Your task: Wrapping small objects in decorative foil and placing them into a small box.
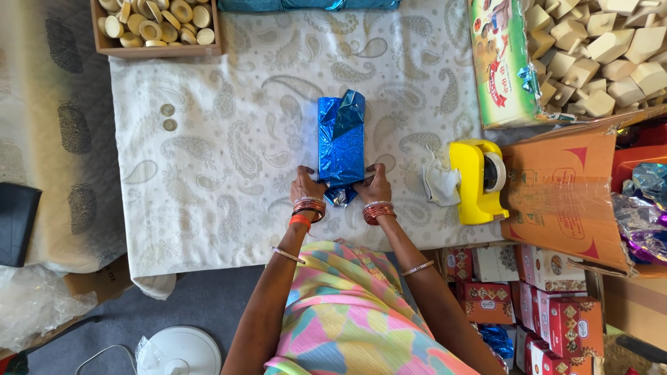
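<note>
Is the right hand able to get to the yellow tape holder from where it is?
Probably yes. The right hand is on the blue parcel, and only bare cloth and a crumpled white scrap lie before the tape holder.

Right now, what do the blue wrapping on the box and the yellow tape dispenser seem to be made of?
The blue wrapping looks like thin metallic foil paper: it glints and creases sharply where both hands fold its near end. The yellow tape dispenser seems to be hard moulded plastic, smooth and slightly glossy.

Glossy blue foil parcel [341, 142]; matt paisley cloth [229, 139]; glossy yellow plastic dispenser [476, 180].
</note>
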